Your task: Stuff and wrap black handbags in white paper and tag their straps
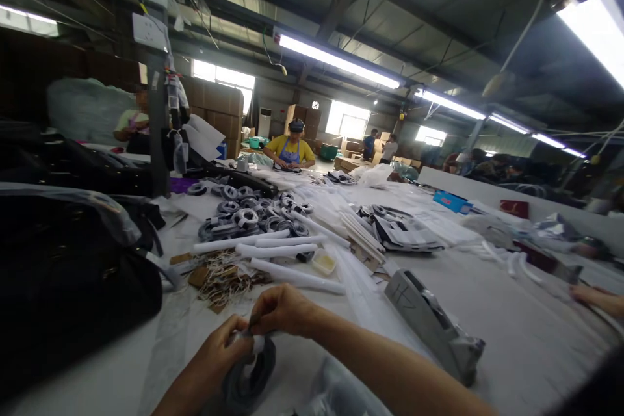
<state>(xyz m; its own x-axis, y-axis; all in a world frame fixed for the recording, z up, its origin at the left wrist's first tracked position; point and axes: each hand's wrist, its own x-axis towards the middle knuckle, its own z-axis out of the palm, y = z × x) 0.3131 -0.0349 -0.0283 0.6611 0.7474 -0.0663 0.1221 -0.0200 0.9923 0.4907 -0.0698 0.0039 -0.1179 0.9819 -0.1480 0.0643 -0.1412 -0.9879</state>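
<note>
Near the bottom centre, my left hand (221, 354) is closed on a dark grey coiled strap (262, 370) with a white wrap at its top. The fingers of my right hand (277, 312) pinch at the top of the same coil, touching my left fingertips. What exactly the right fingertips hold there is too small to tell. Beyond the hands lie a bunch of thin strings with brown tags (227, 279), white rolled tubes (297, 275) and a heap of similar grey coils (248, 218).
A grey tape dispenser (429, 325) stands right of my forearm. Black bags (73, 286) fill the left side. A clear plastic bag (336, 390) lies at the bottom. At the right edge is another person's hand (592, 296); a person in yellow (291, 149) works across the table.
</note>
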